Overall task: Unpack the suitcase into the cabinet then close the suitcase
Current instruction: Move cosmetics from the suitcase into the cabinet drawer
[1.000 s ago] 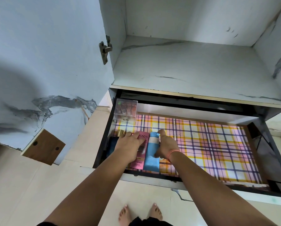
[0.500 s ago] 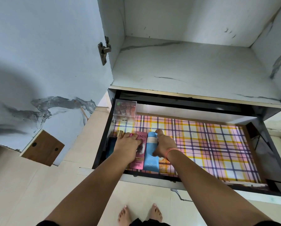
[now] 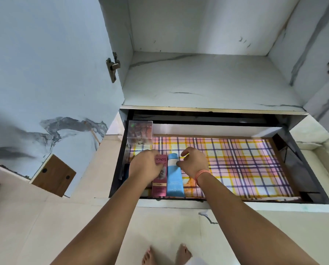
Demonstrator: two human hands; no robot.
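Observation:
The cabinet drawer (image 3: 312,188) is pulled out, lined with a plaid sheet (image 3: 245,165). A pink Pond's box (image 3: 160,183) and a blue tube (image 3: 174,180) lie side by side at its front left. My left hand (image 3: 145,168) is over the box's upper left, fingers curled onto its edge. My right hand (image 3: 195,163) hovers just right of the tube, thumb and fingers loosely curled and holding nothing. The suitcase is out of view.
A clear plastic box (image 3: 139,131) of small reddish items stands in the drawer's back left corner. A dark item (image 3: 126,172) lies partly hidden under my left hand. The marbled shelf (image 3: 207,83) above is bare. The cabinet door (image 3: 45,73) stands open at left.
My right hand has let go of the blue tube and lifted slightly to the right. My left hand slid left, uncovering the pink box's label.

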